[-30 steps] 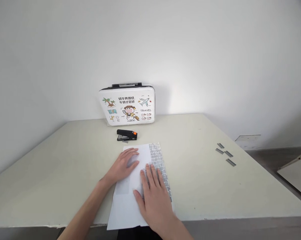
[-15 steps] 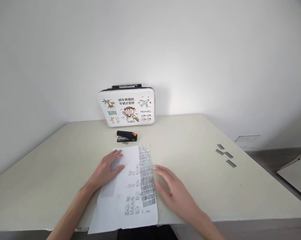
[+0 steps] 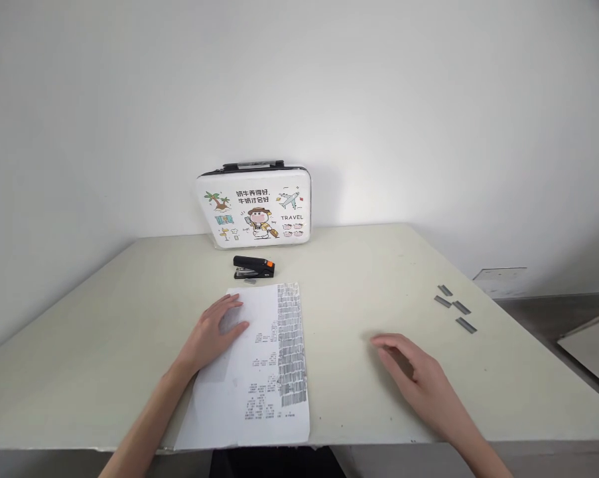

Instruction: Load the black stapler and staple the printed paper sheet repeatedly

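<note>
A sheet of paper (image 3: 259, 425) with printed text and a dark striped band down its right side lies in front of me. My left hand (image 3: 212, 335) rests spread on its upper left part, holding nothing. To the right of the sheet, my right hand (image 3: 413, 378) hovers low over the table, clear of the paper. Its fingers are loosely curled, thumb and index tips close together but apart, with nothing visible between them. Beyond the paper's top edge stands a black stapler (image 3: 254, 267) with an orange part. A small strip of staples (image 3: 250, 281) lies just below it.
A white case (image 3: 259, 207) with cartoon prints and a black handle leans against the wall at the back. Several strips of staples (image 3: 465, 325) lie near the right edge of the table (image 3: 105, 345). The paper reaches the table's front edge.
My right hand has moved right, away from the paper's edge. My left hand stays on the sheet. The view has shifted slightly; stapler and case stay in place.
</note>
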Action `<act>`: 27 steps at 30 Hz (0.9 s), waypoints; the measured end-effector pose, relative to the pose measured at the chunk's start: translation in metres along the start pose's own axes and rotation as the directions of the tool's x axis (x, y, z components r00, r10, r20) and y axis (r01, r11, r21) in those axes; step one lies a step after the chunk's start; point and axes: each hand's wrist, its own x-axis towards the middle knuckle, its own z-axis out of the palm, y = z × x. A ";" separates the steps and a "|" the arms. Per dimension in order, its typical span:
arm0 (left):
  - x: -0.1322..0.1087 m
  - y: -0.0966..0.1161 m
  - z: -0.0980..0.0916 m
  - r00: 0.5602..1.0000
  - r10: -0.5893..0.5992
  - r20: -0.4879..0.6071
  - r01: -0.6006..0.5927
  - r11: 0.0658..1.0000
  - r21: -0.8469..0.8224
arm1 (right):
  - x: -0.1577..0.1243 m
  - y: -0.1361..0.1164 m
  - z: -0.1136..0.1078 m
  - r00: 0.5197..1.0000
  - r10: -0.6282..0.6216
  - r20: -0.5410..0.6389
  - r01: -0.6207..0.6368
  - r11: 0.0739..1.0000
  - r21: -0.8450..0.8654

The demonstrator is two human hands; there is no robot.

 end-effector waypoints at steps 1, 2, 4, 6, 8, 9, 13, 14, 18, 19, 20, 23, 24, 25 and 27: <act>0.000 0.000 0.000 1.000 0.001 -0.004 -0.002 1.000 -0.004 | 0.000 0.000 0.001 1.000 0.008 -0.001 -0.008 1.000 -0.001; 0.000 0.000 0.000 1.000 0.005 -0.007 -0.005 1.000 -0.009 | 0.000 -0.001 0.001 1.000 0.018 -0.001 -0.018 1.000 -0.001; 0.000 0.000 0.000 1.000 0.010 -0.014 -0.011 1.000 -0.019 | 0.000 -0.001 0.000 0.999 0.032 0.003 -0.032 0.999 0.003; 0.000 0.001 -0.001 1.000 0.008 -0.015 -0.008 1.000 -0.027 | -0.001 -0.001 -0.001 0.999 0.036 0.004 -0.036 0.999 0.009; 0.000 0.002 -0.002 1.000 -0.003 -0.009 0.002 1.000 -0.027 | -0.001 -0.002 -0.002 0.999 0.032 -0.002 -0.032 0.999 0.016; 0.000 0.002 -0.002 1.000 -0.007 -0.004 0.007 1.000 -0.025 | -0.001 -0.002 -0.002 1.000 0.028 -0.004 -0.028 0.999 0.021; -0.001 0.001 -0.002 1.000 -0.003 -0.006 0.003 1.000 -0.009 | 0.000 -0.001 -0.003 1.000 0.029 0.000 -0.029 0.999 0.042; -0.001 0.001 -0.001 1.000 0.002 -0.010 -0.002 1.000 -0.005 | 0.000 -0.001 -0.003 0.999 0.038 0.002 -0.038 0.998 0.047; -0.001 0.000 -0.001 0.999 0.023 -0.025 -0.022 0.999 0.034 | 0.000 -0.003 -0.003 0.997 0.078 0.009 -0.079 0.996 0.047; -0.001 0.000 -0.001 0.999 0.027 -0.027 -0.026 0.999 0.048 | 0.000 -0.004 -0.004 0.996 0.088 0.012 -0.089 0.995 0.047; -0.001 -0.001 -0.001 0.999 0.033 -0.033 -0.031 0.998 0.060 | 0.000 -0.005 -0.004 0.995 0.098 0.014 -0.099 0.994 0.048; 0.000 -0.002 -0.001 0.997 0.062 -0.054 -0.059 0.997 0.058 | 0.000 -0.005 -0.003 0.992 0.122 0.017 -0.122 0.991 0.054; 0.000 -0.003 -0.001 0.996 0.068 -0.062 -0.065 0.997 0.047 | 0.000 -0.004 -0.003 0.992 0.126 0.015 -0.126 0.991 0.053; 0.000 -0.004 -0.001 0.995 0.067 -0.069 -0.064 0.997 0.036 | 0.000 -0.003 -0.002 0.992 0.127 0.012 -0.127 0.991 0.050; 0.000 -0.006 0.000 0.996 0.041 -0.084 -0.040 0.999 0.018 | 0.001 0.000 -0.001 0.992 0.123 0.007 -0.123 0.992 0.038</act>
